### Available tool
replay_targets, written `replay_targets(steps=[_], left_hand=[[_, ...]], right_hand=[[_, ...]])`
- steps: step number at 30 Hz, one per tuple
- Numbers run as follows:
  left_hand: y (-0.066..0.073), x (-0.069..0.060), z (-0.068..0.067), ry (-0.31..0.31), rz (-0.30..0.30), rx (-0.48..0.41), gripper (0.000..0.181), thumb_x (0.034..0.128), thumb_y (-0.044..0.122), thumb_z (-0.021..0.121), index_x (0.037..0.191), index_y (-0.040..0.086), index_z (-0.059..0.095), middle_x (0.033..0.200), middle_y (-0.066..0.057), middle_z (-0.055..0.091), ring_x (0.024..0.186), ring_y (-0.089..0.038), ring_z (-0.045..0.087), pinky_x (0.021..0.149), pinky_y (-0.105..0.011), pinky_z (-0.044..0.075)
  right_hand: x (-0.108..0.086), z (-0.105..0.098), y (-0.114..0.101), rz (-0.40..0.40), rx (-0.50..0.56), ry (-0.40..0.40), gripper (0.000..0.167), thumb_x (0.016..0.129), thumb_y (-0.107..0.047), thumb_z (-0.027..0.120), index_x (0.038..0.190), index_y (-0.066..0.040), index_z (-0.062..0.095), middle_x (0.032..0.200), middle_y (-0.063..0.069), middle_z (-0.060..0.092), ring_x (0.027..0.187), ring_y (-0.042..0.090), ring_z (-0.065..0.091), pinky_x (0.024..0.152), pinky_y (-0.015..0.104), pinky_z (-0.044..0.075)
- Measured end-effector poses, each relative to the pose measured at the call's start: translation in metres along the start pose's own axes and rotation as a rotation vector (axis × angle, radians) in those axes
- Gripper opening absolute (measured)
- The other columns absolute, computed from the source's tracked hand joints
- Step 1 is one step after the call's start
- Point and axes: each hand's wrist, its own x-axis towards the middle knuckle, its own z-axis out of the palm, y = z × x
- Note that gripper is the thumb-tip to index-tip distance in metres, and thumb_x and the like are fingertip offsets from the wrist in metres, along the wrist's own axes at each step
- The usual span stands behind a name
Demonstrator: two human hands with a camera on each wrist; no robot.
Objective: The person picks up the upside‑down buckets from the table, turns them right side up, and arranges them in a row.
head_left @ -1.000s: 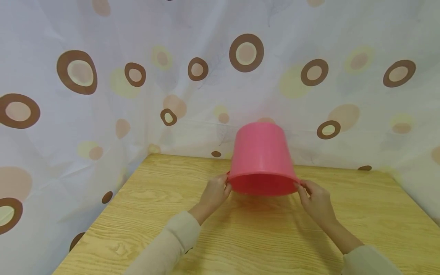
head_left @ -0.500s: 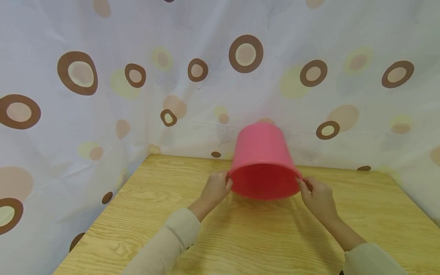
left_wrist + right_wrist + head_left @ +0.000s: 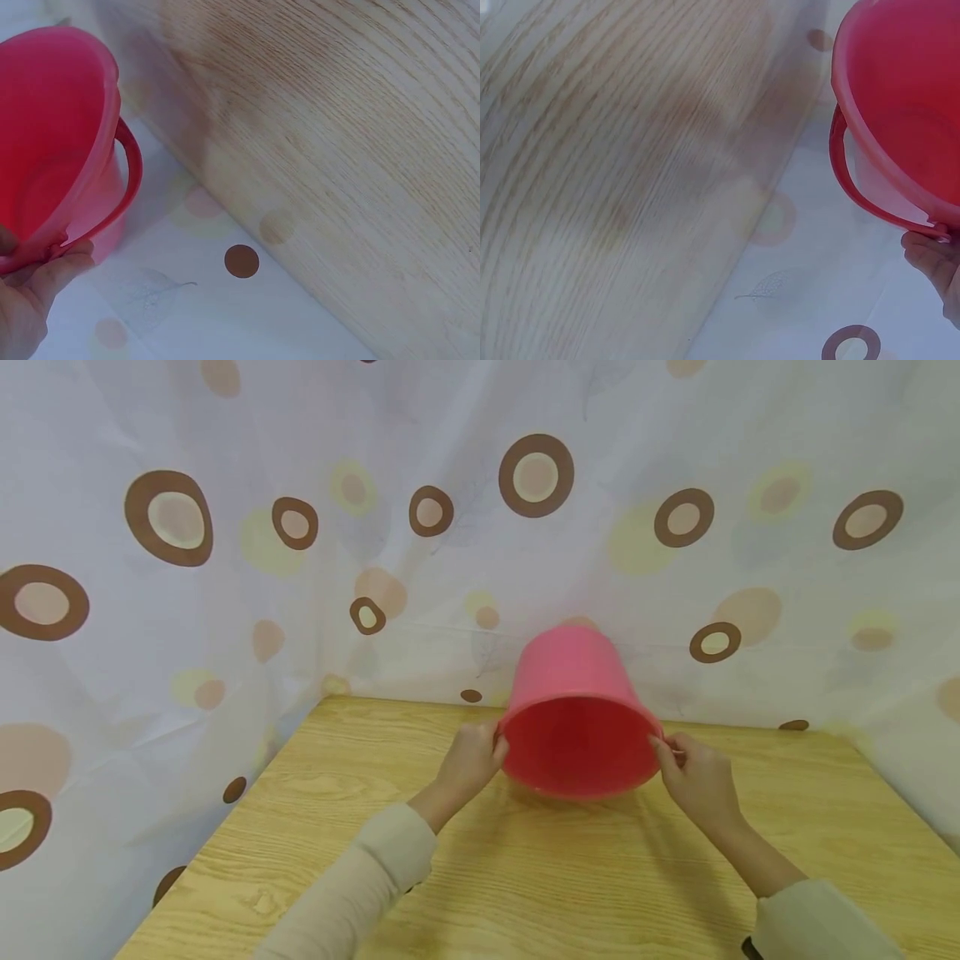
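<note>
A pink plastic bucket (image 3: 573,672) is tilted in the head view, its mouth turned toward me and its base toward the back; the red inside looks bare. My left hand (image 3: 471,764) pinches the left of its rim, thumb at the front. On the opposite side my right hand (image 3: 697,781) grips the rim in the same way. The red handle (image 3: 133,169) hangs behind the bucket in the left wrist view, and the right wrist view shows the handle (image 3: 847,176) joined to the rim near my fingers. Whether the bucket's lower edge touches the table cannot be told.
Beneath is a wood-grain table (image 3: 337,793). A white curtain (image 3: 450,435) printed with brown rings and pale dots rises along the table's back edge and left side, and stands at the right too. The bucket is close to the back curtain.
The bucket has tipped further, its rim's near edge swinging so that more of the inside faces me. Both hands have risen slightly with the rim, keeping their hold.
</note>
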Motion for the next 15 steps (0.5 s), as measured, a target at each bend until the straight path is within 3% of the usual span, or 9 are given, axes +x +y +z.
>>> replay_targets(steps=[9, 15], left_hand=[[0.001, 0.006, -0.007, 0.009, -0.008, 0.005, 0.023, 0.0848, 0.001, 0.053, 0.063, 0.005, 0.048, 0.053, 0.002, 0.042, 0.047, -0.005, 0.034, 0.043, -0.013, 0.025], [0.003, 0.013, -0.016, -0.039, -0.035, 0.021, 0.029, 0.0817, -0.001, 0.052, 0.058, 0.01, 0.039, 0.052, 0.003, 0.037, 0.046, -0.005, 0.034, 0.042, -0.012, 0.024]], right_hand=[[0.011, -0.004, -0.003, 0.015, -0.001, -0.039, 0.014, 0.082, -0.004, 0.064, 0.071, 0.004, 0.065, 0.053, 0.01, 0.062, 0.054, 0.03, 0.065, 0.045, 0.01, 0.038], [0.022, -0.009, -0.006, 0.02, -0.014, -0.084, 0.015, 0.083, -0.007, 0.065, 0.07, 0.0, 0.065, 0.051, 0.002, 0.057, 0.043, 0.008, 0.051, 0.042, 0.014, 0.034]])
